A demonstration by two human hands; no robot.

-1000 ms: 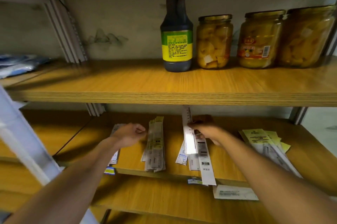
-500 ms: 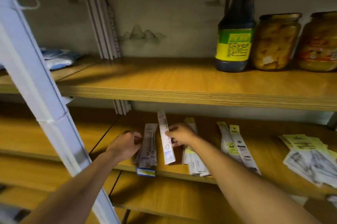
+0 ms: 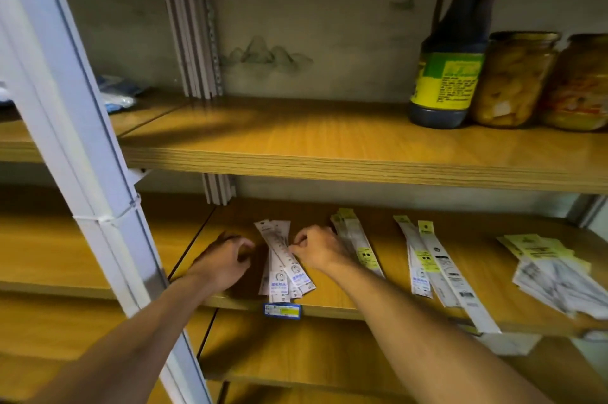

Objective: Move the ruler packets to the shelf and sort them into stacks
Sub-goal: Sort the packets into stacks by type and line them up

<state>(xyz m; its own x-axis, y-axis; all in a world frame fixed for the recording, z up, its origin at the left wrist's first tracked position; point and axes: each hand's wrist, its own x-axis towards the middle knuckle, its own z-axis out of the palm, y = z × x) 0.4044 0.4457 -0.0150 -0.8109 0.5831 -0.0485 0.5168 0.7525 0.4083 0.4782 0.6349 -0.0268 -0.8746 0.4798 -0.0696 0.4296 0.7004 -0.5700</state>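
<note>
While right hand (image 3: 317,250) pinches it, ruler packet (image 3: 283,252) tops stack.

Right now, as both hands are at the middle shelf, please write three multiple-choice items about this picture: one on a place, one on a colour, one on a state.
1. Where does the dark bottle stand?
A. On the upper shelf, left of the jars
B. On the middle shelf, among the packets
C. On the floor

2. What colour is the small tag on the shelf edge under the left stack?
A. Red
B. Blue with yellow
C. Black

3. What is the right hand doing?
A. Hanging open away from the shelf
B. Gripping a jar
C. Pinching the top ruler packet of the left stack

Answers: 1 A, it stands beside the glass jars on the upper board. 2 B, the tag is blue with a yellow patch. 3 C, its fingertips close on the packet's edge, while the left hand rests beside the stack.
</note>
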